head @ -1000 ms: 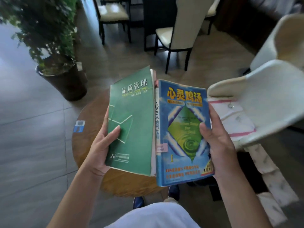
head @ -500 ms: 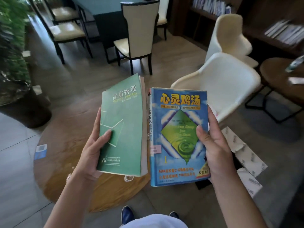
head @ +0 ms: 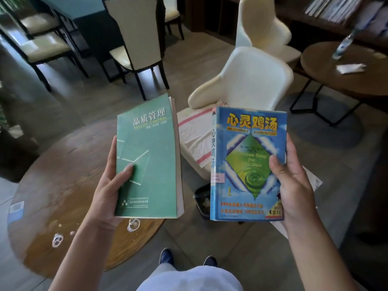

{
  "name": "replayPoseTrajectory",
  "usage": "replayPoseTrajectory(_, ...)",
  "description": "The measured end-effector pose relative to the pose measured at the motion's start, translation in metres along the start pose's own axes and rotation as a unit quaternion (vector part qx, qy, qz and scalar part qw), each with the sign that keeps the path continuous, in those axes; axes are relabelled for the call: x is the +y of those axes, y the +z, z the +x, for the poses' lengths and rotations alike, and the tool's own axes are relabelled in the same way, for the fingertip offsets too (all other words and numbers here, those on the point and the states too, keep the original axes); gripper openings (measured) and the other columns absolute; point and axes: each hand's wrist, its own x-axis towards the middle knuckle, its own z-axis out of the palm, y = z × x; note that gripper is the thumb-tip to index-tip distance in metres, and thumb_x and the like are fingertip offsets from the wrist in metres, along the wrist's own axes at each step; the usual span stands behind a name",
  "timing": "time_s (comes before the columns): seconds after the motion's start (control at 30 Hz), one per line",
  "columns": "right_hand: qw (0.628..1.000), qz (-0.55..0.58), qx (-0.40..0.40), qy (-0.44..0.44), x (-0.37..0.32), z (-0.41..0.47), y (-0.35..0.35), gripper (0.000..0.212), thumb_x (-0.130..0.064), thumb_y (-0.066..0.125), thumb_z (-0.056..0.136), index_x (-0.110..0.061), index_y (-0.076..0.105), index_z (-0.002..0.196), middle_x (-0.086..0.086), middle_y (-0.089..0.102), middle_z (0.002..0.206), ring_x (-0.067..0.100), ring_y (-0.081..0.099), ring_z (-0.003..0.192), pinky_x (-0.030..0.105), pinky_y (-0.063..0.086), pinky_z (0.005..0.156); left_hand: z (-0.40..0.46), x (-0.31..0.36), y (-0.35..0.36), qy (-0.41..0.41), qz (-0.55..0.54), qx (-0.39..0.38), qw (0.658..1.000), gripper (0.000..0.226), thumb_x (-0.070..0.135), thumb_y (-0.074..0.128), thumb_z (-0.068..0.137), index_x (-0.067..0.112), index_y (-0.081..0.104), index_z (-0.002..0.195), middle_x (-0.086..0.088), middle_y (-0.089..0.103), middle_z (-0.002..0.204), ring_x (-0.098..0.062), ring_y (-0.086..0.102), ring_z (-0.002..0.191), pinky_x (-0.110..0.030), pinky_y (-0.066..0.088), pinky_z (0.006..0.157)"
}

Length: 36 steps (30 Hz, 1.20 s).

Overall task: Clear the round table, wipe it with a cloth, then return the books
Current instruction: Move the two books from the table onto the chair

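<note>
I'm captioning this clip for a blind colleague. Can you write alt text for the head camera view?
A person holds two books up over a wet round wooden table: a green book in the left hand, a blue book in the right hand. A striped cloth lies on the cream chair behind.

Books parted, view swung right.
My left hand (head: 109, 192) has drawn the green paperback book (head: 147, 158) away from the blue paperback book (head: 247, 164) in my right hand (head: 294, 185); a striped white cloth (head: 194, 135) on the cream chair now shows between them.
</note>
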Motion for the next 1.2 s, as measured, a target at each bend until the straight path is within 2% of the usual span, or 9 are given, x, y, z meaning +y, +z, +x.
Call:
replayPoseTrajectory(0.2,0.999,-0.004,0.043,-0.005,0.002,0.020,-0.023,0.058,-0.016,0.052,0.103,-0.032,0.042,0.157,-0.001,0.058,0.152,0.029,0.055,0.140,0.061,0.039,0.117,0.038,-0.009,0.011,-0.027,0.020,-0.015,0.999,0.077,0.006,0.046,0.091,0.054,0.040,0.151,-0.002,0.056,0.152,-0.022,0.077,0.090,-0.038,0.066,0.063)
replayPoseTrajectory(0.4,0.995,-0.023,0.094,-0.021,0.008,0.053,-0.015,0.057,-0.012,0.049,0.105,-0.030,0.039,0.158,-0.001,0.059,0.150,0.028,0.057,0.139,0.047,0.047,0.111,0.095,-0.011,0.004,-0.038,0.056,-0.040,0.997,0.076,-0.002,0.038,0.101,0.054,0.039,0.152,0.001,0.059,0.149,-0.021,0.077,0.092,-0.038,0.066,0.065)
replayPoseTrajectory(0.67,0.984,-0.021,0.177,-0.022,0.014,0.086,-0.002,0.056,-0.012,0.051,0.106,-0.032,0.041,0.157,-0.004,0.060,0.149,0.025,0.058,0.138,0.057,0.042,0.117,0.177,0.001,0.010,-0.049,0.085,-0.048,0.994,0.076,0.002,0.049,0.099,0.060,0.041,0.148,0.002,0.064,0.143,-0.021,0.077,0.091,-0.041,0.066,0.066)
replayPoseTrajectory(0.73,0.981,-0.013,0.193,-0.012,0.016,0.094,-0.010,0.055,-0.012,0.051,0.106,-0.033,0.043,0.155,-0.005,0.062,0.147,0.026,0.059,0.137,0.055,0.044,0.114,0.193,-0.001,0.020,-0.052,0.091,-0.046,0.993,0.078,0.007,0.055,0.093,0.062,0.042,0.146,0.004,0.065,0.141,-0.021,0.078,0.090,-0.042,0.066,0.066)
replayPoseTrajectory(0.8,0.979,-0.015,0.205,-0.007,0.017,0.103,-0.020,0.054,-0.011,0.051,0.106,-0.034,0.045,0.154,-0.005,0.062,0.147,0.026,0.058,0.137,0.050,0.047,0.112,0.208,-0.006,0.033,-0.057,0.099,-0.048,0.992,0.079,0.009,0.057,0.091,0.062,0.041,0.147,0.005,0.066,0.140,-0.021,0.078,0.089,-0.043,0.066,0.066)
replayPoseTrajectory(0.97,0.974,-0.011,0.226,0.006,0.017,0.138,-0.059,0.054,-0.012,0.052,0.106,-0.034,0.044,0.155,-0.003,0.062,0.147,0.027,0.059,0.136,0.060,0.042,0.116,0.247,-0.029,0.073,-0.078,0.113,-0.060,0.989,0.081,0.005,0.056,0.093,0.061,0.038,0.149,0.000,0.066,0.140,-0.023,0.078,0.087,-0.043,0.066,0.065)
replayPoseTrajectory(1.07,0.974,-0.016,0.227,0.007,0.018,0.166,-0.088,0.055,-0.014,0.055,0.105,-0.034,0.044,0.155,-0.003,0.060,0.150,0.028,0.056,0.139,0.061,0.037,0.120,0.268,-0.046,0.106,-0.083,0.128,-0.058,0.987,0.084,0.005,0.057,0.091,0.060,0.036,0.150,-0.003,0.066,0.140,-0.025,0.078,0.088,-0.043,0.066,0.065)
replayPoseTrajectory(1.2,0.976,-0.019,0.216,0.011,0.013,0.205,-0.125,0.055,-0.014,0.056,0.105,-0.033,0.044,0.156,-0.006,0.061,0.148,0.024,0.055,0.140,0.058,0.037,0.121,0.295,-0.066,0.149,-0.082,0.138,-0.052,0.986,0.086,0.003,0.058,0.090,0.057,0.035,0.153,-0.005,0.066,0.140,-0.025,0.077,0.087,-0.041,0.066,0.065)
